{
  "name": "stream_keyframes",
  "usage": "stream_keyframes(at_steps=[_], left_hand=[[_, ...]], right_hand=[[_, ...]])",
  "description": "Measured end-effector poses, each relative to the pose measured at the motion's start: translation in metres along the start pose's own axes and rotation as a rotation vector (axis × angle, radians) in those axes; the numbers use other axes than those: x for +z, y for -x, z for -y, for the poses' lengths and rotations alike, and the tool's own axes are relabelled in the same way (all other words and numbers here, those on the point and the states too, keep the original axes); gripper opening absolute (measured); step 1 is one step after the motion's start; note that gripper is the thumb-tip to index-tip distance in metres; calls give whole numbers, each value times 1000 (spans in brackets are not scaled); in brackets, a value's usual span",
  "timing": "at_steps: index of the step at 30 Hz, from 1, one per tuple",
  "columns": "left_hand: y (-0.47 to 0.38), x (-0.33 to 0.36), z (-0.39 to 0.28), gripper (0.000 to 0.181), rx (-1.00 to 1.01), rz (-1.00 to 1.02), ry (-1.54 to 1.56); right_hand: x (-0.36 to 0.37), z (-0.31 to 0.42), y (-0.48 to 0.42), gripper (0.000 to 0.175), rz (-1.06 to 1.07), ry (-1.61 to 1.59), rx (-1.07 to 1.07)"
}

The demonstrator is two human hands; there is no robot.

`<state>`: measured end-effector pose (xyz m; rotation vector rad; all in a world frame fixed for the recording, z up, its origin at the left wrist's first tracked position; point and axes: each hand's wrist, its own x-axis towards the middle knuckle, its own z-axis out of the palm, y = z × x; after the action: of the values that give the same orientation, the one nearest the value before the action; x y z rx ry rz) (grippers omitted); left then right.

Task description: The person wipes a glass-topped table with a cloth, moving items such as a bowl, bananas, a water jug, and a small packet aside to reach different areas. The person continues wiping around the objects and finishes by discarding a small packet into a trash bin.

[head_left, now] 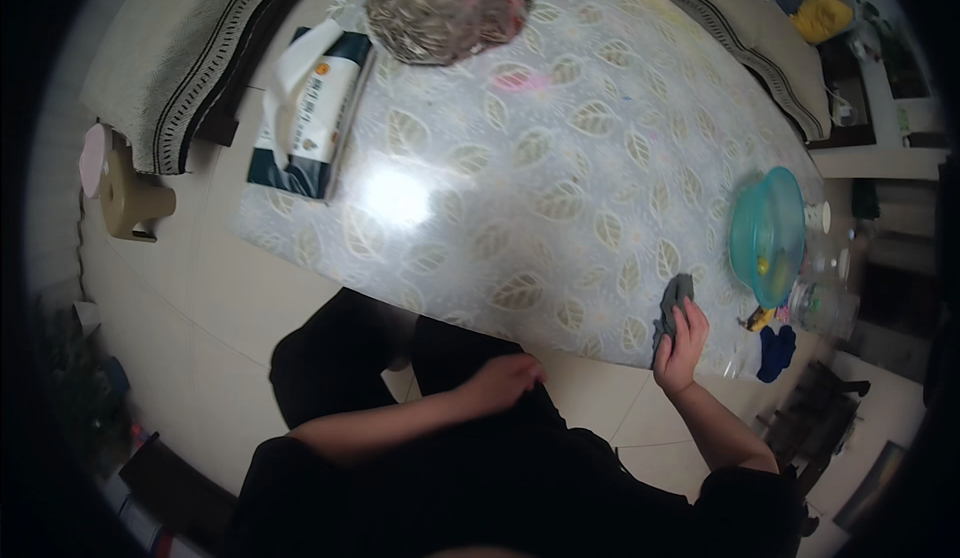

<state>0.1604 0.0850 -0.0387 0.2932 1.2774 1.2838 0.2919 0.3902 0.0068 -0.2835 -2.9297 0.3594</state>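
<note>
My right hand (681,348) rests on the table's near right edge, its fingers over a crumpled dark grey cloth (677,292). Above my lap, my left hand (501,384) is slightly blurred with its fingers curled; nothing shows in it, though the palm side is hidden. Under the cloth lies a clear table cover with a leaf pattern (559,202). To the right of the cloth stands a teal plastic basin (750,239) with small yellow things inside. A dark blue cloth item (775,353) hangs at the table's right corner, near a small yellow and dark thing (759,319).
At the left lies an opened tissue pack (319,119), one tissue pulled out. A filled clear plastic bag (442,10) sits at the far side. Beyond the basin are a paper cup (819,217) and a clear container (825,309). A tan stool (133,196) stands on the floor.
</note>
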Motion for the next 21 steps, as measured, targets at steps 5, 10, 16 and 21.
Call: stream_keyframes(at_steps=[5, 10, 16, 21], left_hand=[[1, 6, -35, 31, -83, 188, 21], [-6, 2, -41, 39, -155, 333, -138], [22, 23, -43, 39, -348, 180, 281], [87, 67, -59, 39, -393, -115, 353]], right_hand=[[6, 3, 0, 44, -4, 4, 49], [4, -4, -2, 43, 27, 33, 19], [5, -4, 1, 48, 20, 15, 35], [0, -2, -6, 53, 20, -49, 64]])
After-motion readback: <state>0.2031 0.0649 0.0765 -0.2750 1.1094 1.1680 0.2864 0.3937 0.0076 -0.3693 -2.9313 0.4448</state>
